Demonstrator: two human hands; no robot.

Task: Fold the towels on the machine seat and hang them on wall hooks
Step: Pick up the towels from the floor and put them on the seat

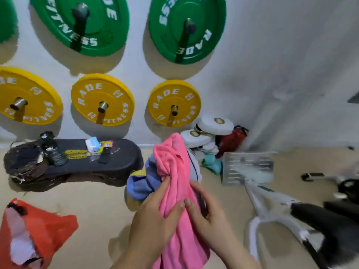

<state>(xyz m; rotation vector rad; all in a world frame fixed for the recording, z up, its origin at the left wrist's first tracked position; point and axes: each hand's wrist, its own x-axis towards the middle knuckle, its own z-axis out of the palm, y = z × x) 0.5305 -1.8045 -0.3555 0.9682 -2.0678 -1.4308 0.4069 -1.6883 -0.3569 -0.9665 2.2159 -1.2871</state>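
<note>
2 hands gripping pink towel, blue towel beside

We stand in a gym: green weight plates and yellow weight plates hang on wall pegs.

Your left grip and right grip sit side by side low centre, forearms reaching forward, fingers and thumbs of both curled round the pink towel, thumbs nearly touching.
</note>
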